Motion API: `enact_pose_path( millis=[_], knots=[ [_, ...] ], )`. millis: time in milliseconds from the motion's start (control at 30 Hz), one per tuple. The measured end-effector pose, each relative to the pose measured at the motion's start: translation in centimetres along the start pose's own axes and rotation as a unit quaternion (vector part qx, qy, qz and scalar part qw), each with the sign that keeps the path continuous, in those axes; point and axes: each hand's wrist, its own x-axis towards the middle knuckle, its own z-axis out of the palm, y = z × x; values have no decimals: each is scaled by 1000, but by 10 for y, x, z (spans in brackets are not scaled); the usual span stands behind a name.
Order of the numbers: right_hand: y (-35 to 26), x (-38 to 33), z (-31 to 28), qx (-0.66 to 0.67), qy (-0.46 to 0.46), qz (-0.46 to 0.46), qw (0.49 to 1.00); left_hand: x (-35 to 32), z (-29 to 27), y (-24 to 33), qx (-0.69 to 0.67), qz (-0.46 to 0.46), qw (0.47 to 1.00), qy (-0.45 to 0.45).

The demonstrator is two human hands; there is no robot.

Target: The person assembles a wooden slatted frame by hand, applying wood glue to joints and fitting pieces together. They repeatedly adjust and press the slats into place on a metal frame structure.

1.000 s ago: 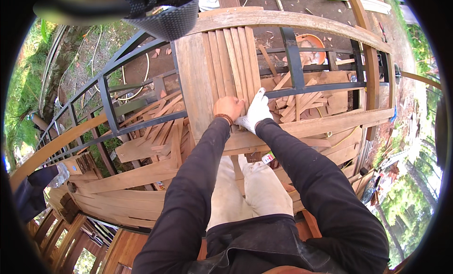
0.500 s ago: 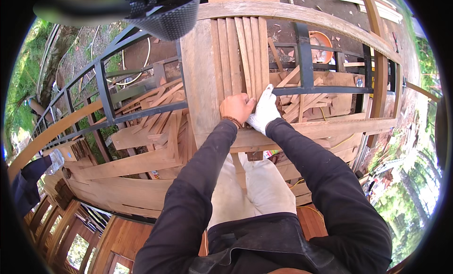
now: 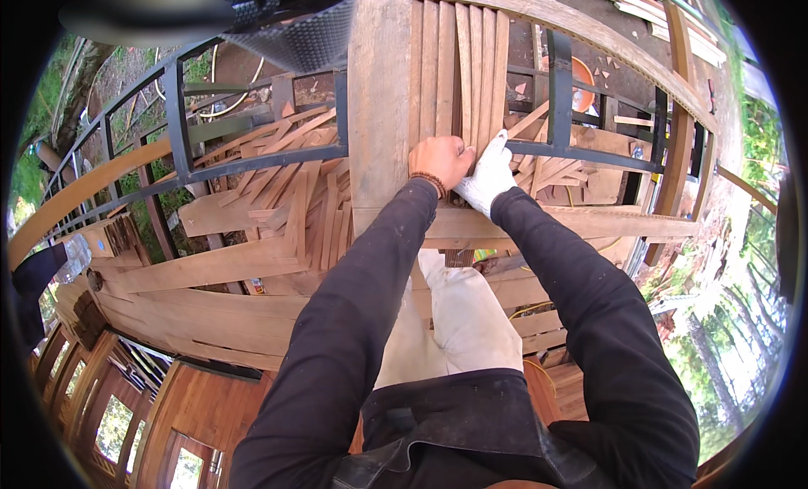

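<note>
Thin wooden slats [image 3: 480,72] stand side by side in a row, running away from me between wide boards. A narrow dark gap runs between two of them. My left hand [image 3: 439,161], bare with a beaded bracelet at the wrist, is curled closed over the near ends of the slats. Close on its right, my right hand [image 3: 487,176] in a white glove grips the right-hand slats, its thumb side pointing up along them. The fingertips of both hands are partly hidden. A wide plank [image 3: 376,110] lies left of the row.
Loose wood offcuts [image 3: 290,203] are heaped at the left, below a dark metal frame [image 3: 177,110]. An orange bucket [image 3: 582,83] sits on the ground beyond the right frame. A wooden rail [image 3: 589,224] crosses in front of me. A clear plastic bottle [image 3: 76,257] is at far left.
The whole view has shifted, so the slats and both hands appear a little higher and farther right. Both hands stay closed at the slats' near ends.
</note>
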Motion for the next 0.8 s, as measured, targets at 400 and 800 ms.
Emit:
enact_pose_path(
  millis=[400,800],
  knots=[
    [30,30,38,172,-58,-133,974,-2,4,-2,-17,-1,1000,13],
    [-22,-20,-35,27,-10,20,999,-5,-3,4,16,-3,1000,-10]
  ],
)
